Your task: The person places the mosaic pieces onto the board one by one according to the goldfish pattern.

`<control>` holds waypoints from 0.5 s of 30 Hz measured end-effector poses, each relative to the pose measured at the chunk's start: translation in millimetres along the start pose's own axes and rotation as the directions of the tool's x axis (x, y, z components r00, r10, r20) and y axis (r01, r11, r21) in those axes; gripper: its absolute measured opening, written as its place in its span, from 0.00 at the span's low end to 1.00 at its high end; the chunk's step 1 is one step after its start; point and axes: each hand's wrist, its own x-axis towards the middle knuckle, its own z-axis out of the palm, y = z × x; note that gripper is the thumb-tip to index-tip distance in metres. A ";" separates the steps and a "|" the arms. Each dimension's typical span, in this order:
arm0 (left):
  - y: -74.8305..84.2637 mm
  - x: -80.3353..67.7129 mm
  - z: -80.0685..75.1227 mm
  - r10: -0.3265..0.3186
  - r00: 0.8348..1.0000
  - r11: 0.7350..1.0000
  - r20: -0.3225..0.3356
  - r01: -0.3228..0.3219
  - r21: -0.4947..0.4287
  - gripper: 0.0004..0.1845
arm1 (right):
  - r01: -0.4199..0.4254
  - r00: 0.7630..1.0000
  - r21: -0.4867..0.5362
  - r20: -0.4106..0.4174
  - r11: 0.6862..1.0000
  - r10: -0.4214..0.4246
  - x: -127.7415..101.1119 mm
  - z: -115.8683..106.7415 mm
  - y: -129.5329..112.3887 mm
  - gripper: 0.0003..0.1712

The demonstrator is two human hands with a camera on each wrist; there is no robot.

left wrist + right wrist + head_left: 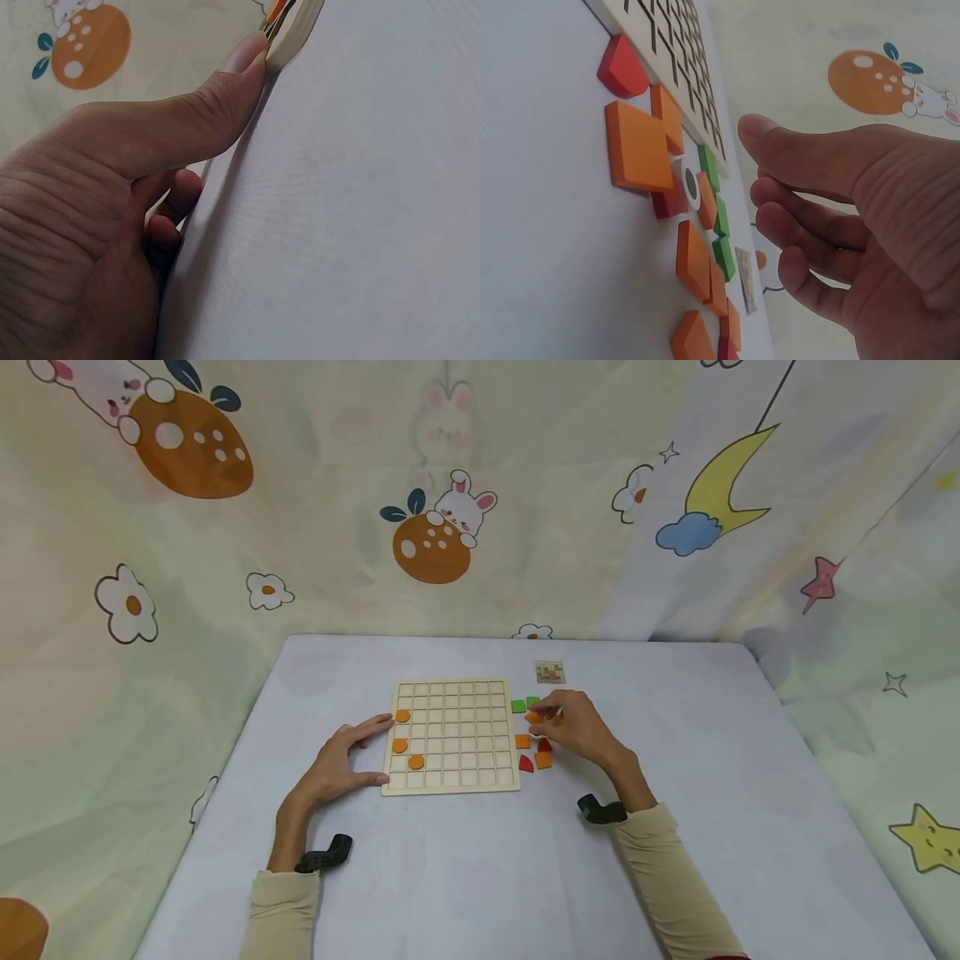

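Note:
A pale wooden grid board [457, 735] lies on the table, with three orange discs on its left side, one of them a round disc [416, 762] near the bottom. My left hand [337, 764] is at the board's left edge, thumb and fingers spread apart; in the left wrist view the thumb [225, 112] presses the board's edge [296, 34]. Over the loose pieces to the right of the board is my right hand [581, 727]. An orange piece [533, 717] shows between its thumb and forefinger in the head view. Nothing held is visible in the right wrist view.
Beside the board lie orange squares [637, 146], red pieces [624, 67], green pieces [518, 706] and a white-rimmed round piece with a dark centre [691, 187]. A small patterned card [550, 672] is farther back. Behind the table hangs a printed cloth [330, 527].

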 end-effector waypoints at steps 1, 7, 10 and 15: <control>0.0 0.1 0.0 0.001 1.000 1.000 0.000 -0.001 0.000 0.52 | -0.011 1.000 0.001 0.005 1.000 0.011 -1.1 0.0 0.9 0.19; -0.9 0.4 0.7 0.006 1.000 1.000 -0.004 -0.006 0.007 0.53 | -0.050 0.999 -0.015 0.013 0.999 0.051 -7.2 0.9 1.7 0.19; -0.5 1.0 1.1 0.002 1.000 1.000 -0.001 -0.002 0.013 0.53 | -0.057 0.998 -0.044 0.030 0.997 0.058 -9.8 0.0 1.8 0.16; 1.4 1.8 -0.4 0.003 1.000 1.000 0.005 -0.003 0.007 0.53 | -0.075 0.990 -0.071 0.110 0.995 0.082 -13.6 -2.1 5.3 0.11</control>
